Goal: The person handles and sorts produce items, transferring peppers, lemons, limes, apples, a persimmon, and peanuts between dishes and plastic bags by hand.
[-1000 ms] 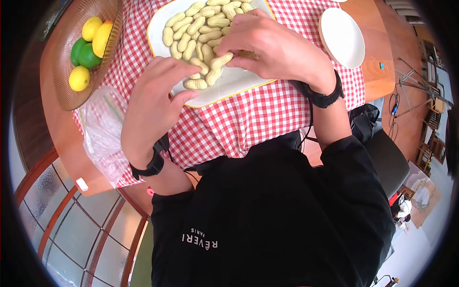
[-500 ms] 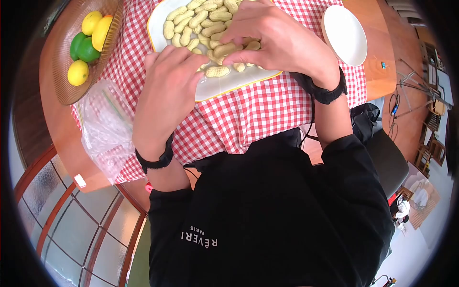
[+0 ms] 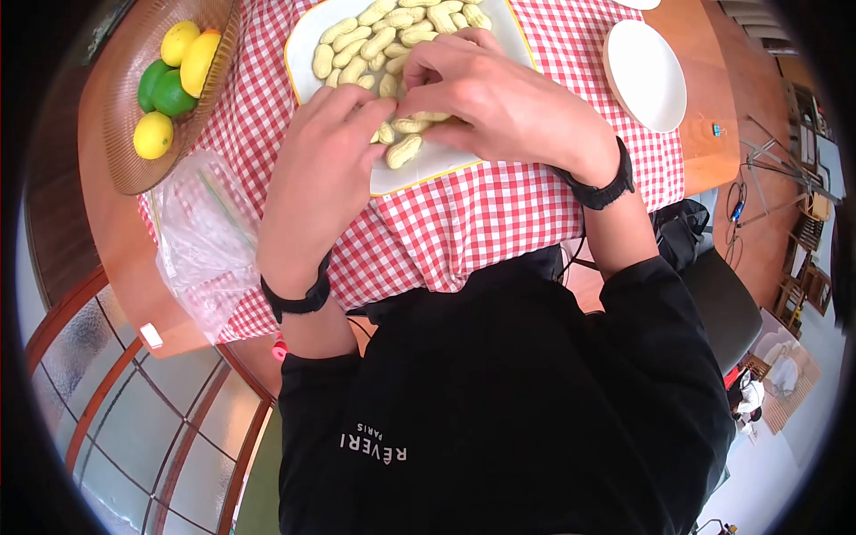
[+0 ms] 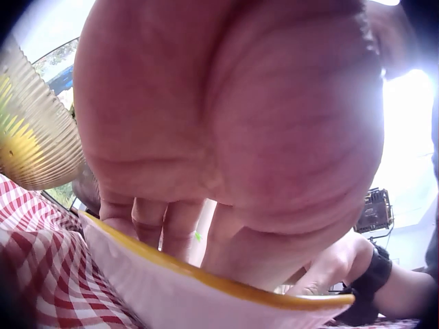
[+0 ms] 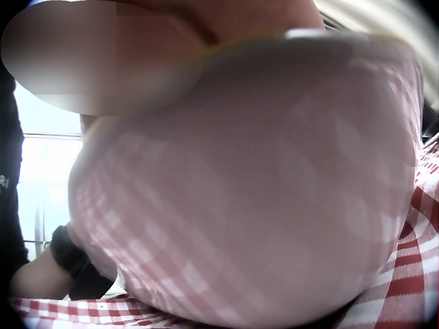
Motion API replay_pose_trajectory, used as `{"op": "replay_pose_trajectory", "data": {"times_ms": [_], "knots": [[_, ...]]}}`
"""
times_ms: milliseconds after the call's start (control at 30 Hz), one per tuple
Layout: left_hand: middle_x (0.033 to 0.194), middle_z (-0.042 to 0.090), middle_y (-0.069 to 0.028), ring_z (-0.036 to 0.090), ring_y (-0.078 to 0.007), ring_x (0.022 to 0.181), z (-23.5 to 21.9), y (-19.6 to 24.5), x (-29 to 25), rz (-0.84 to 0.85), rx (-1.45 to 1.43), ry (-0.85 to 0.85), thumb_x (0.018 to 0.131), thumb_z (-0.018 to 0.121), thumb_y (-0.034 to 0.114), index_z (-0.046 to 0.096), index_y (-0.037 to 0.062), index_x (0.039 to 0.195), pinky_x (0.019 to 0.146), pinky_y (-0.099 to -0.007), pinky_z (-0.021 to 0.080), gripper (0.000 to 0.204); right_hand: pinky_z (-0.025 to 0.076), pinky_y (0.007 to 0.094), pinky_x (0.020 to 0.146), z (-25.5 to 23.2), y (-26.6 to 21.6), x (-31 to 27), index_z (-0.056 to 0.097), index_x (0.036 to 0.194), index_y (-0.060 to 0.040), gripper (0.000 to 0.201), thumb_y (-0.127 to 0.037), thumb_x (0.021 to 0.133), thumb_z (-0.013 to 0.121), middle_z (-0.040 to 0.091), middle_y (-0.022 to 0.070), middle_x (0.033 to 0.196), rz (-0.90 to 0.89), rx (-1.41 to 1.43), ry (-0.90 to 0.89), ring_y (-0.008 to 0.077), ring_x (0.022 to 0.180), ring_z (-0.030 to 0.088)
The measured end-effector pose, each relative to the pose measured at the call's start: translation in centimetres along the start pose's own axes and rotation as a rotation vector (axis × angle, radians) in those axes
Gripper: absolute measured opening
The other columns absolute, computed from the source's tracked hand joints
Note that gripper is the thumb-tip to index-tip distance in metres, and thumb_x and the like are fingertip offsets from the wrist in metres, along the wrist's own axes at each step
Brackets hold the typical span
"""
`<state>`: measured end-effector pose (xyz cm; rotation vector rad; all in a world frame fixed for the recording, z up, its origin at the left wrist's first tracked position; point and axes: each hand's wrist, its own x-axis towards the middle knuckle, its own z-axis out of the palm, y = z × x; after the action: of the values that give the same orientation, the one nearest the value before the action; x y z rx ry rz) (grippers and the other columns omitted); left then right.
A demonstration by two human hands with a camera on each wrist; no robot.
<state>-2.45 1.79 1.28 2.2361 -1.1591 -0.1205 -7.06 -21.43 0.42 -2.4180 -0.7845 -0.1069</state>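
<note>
Peanuts in their shells (image 3: 352, 53) lie piled in a white tray (image 3: 508, 45) with a yellow rim. My left hand (image 3: 316, 178) reaches over the tray's front left, its fingers down among the nuts; in the left wrist view they hang fairly straight behind the rim, tips hidden. Over the front right, my right hand (image 3: 499, 102) bends its fingers above the nuts, with a few peanuts showing between index finger and thumb. Whether it grips one, I cannot tell. One peanut (image 3: 404, 152) lies near the front rim, between the hands.
A ribbed amber bowl (image 3: 125, 98) with lemons and green fruit stands at the left. Below it is a clear plastic bag (image 3: 201, 236). A white oval dish (image 3: 646, 76) sits at the right. A red checked cloth (image 3: 481, 223) covers much of the table.
Both hands have shifted about among the peanuts, the left moving rightward. The peanut pinched by the right hand a second ago no longer shows in that grasp, and nuts at the front lie differently.
</note>
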Motion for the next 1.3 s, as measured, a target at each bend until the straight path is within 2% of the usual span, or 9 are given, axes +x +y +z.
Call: {"op": "replay_pose_trajectory", "data": {"times_ms": [100, 400, 500, 667, 800, 933, 1100, 1200, 1300], "knots": [[0.109, 0.064, -0.0130, 0.065, -0.0335, 0.098, -0.1, 0.0, -0.2, 0.039, 0.064, -0.071, 0.083, 0.073, -0.002, 0.071, -0.0017, 0.112, 0.089, -0.0454, 0.052, 0.029, 0.045, 0.0446, 0.105, 0.0, 0.3, -0.3, 0.077, 0.107, -0.0057, 0.026, -0.007, 0.081, 0.080, 0.066, 0.0072, 0.109, 0.012, -0.046, 0.016, 0.0282, 0.111, 0.064], [0.106, 0.067, -0.0134, 0.068, -0.0355, 0.093, -0.2, 0.0, 0.0, 0.000, -0.114, 0.015, 0.084, 0.073, -0.003, 0.072, -0.0012, 0.106, 0.082, -0.0435, 0.055, 0.022, 0.047, 0.0428, 0.104, -0.5, 0.4, -0.1, 0.076, 0.104, -0.0056, 0.022, -0.008, 0.083, 0.080, 0.069, 0.0073, 0.103, 0.012, -0.085, 0.013, 0.0270, 0.109, 0.065], [0.107, 0.071, -0.0112, 0.071, -0.0324, 0.094, -0.2, 0.2, 0.1, -0.013, -0.120, 0.059, 0.082, 0.075, -0.003, 0.074, 0.0006, 0.107, 0.082, -0.0379, 0.057, 0.025, 0.047, 0.0422, 0.105, -0.8, 0.3, 0.0, 0.076, 0.105, -0.0056, 0.023, -0.010, 0.083, 0.082, 0.069, 0.0078, 0.103, 0.015, -0.055, 0.014, 0.0283, 0.108, 0.066], [0.106, 0.071, -0.0090, 0.071, -0.0288, 0.090, 0.0, 0.3, 0.6, 0.036, -0.139, 0.227, 0.080, 0.079, -0.001, 0.073, 0.0026, 0.105, 0.078, -0.0367, 0.057, 0.026, 0.053, 0.0430, 0.092, -0.9, 0.0, 0.6, 0.076, 0.105, -0.0045, 0.032, -0.023, 0.082, 0.086, 0.069, 0.0108, 0.092, -0.079, -0.002, 0.213, 0.0318, 0.096, 0.067], [0.105, 0.071, -0.0071, 0.072, -0.0278, 0.091, 0.1, 0.7, 0.5, 0.040, -0.126, 0.263, 0.079, 0.081, 0.000, 0.074, 0.0044, 0.104, 0.078, -0.0354, 0.057, 0.027, 0.055, 0.0431, 0.085, -1.5, -0.3, 0.7, 0.076, 0.104, -0.0046, 0.033, -0.027, 0.082, 0.087, 0.070, 0.0116, 0.087, -0.078, 0.024, 0.223, 0.0337, 0.091, 0.068], [0.103, 0.072, -0.0067, 0.072, -0.0265, 0.090, -0.1, 0.4, 0.7, 0.034, -0.122, 0.286, 0.078, 0.083, 0.001, 0.075, 0.0050, 0.102, 0.077, -0.0345, 0.057, 0.025, 0.055, 0.0431, 0.087, -1.4, 0.5, 0.6, 0.078, 0.103, -0.0045, 0.029, -0.025, 0.084, 0.085, 0.072, 0.0107, 0.087, -0.097, 0.020, 0.247, 0.0344, 0.090, 0.068], [0.100, 0.073, -0.0071, 0.072, -0.0260, 0.087, -0.2, 0.6, 0.5, 0.030, -0.125, 0.306, 0.077, 0.085, 0.003, 0.075, 0.0043, 0.098, 0.077, -0.0336, 0.057, 0.023, 0.052, 0.0453, 0.097, -1.2, 0.6, 0.4, 0.078, 0.109, -0.0024, 0.029, -0.006, 0.081, 0.077, 0.072, 0.0127, 0.094, -0.131, 0.012, 0.204, 0.0352, 0.096, 0.067], [0.100, 0.073, -0.0071, 0.072, -0.0257, 0.086, -0.3, 0.6, 0.9, 0.047, -0.117, 0.321, 0.077, 0.085, 0.003, 0.074, 0.0038, 0.096, 0.076, -0.0330, 0.057, 0.022, 0.052, 0.0455, 0.097, -1.9, 0.1, 0.5, 0.077, 0.112, -0.0017, 0.037, -0.003, 0.075, 0.075, 0.072, 0.0140, 0.096, -0.104, 0.089, 0.171, 0.0356, 0.096, 0.066], [0.099, 0.073, -0.0070, 0.072, -0.0248, 0.085, -0.1, 0.4, 0.6, 0.008, -0.155, 0.309, 0.078, 0.085, 0.002, 0.074, 0.0038, 0.095, 0.075, -0.0325, 0.057, 0.020, 0.052, 0.0457, 0.095, -1.5, 0.0, 0.6, 0.078, 0.112, -0.0027, 0.032, -0.005, 0.080, 0.077, 0.072, 0.0135, 0.094, -0.100, 0.099, 0.178, 0.0352, 0.094, 0.066]]}}
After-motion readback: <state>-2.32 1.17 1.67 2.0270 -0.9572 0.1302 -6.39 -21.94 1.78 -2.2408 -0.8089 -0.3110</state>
